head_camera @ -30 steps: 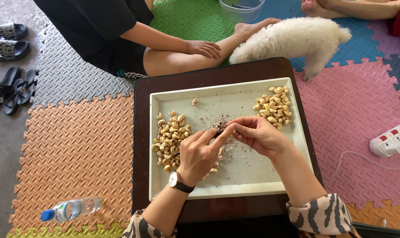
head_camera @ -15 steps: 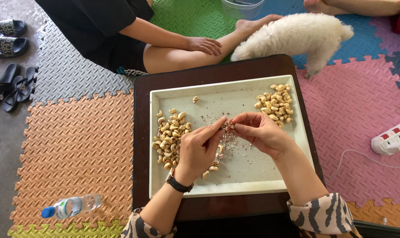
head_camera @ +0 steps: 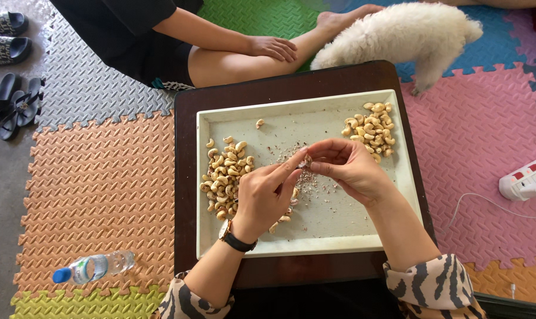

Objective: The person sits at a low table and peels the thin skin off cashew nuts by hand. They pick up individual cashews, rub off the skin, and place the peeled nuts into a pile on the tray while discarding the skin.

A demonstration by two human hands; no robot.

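A white rectangular tray [head_camera: 315, 245] rests on a dark low table [head_camera: 280, 88]. A pile of cashew nuts [head_camera: 225, 174] lies at its left, a smaller pile of cashews [head_camera: 371, 130] at its upper right. Brown skin flakes [head_camera: 308, 183] are scattered in the middle. My left hand [head_camera: 265, 198], with a wristwatch, and my right hand [head_camera: 348, 168] meet above the tray's centre, fingertips pinching one small cashew [head_camera: 306, 161] between them.
Another person sits cross-legged beyond the table, a hand [head_camera: 274, 47] on their leg. A white fluffy dog [head_camera: 398, 32] stands at the table's far right corner. A water bottle [head_camera: 93, 267] lies on the foam mats at left, sandals [head_camera: 11, 65] farther left, a power strip [head_camera: 525, 183] at right.
The view has shifted slightly. My hands stay together over the tray centre, fingers working the same nut. The dog has moved a little to the right.
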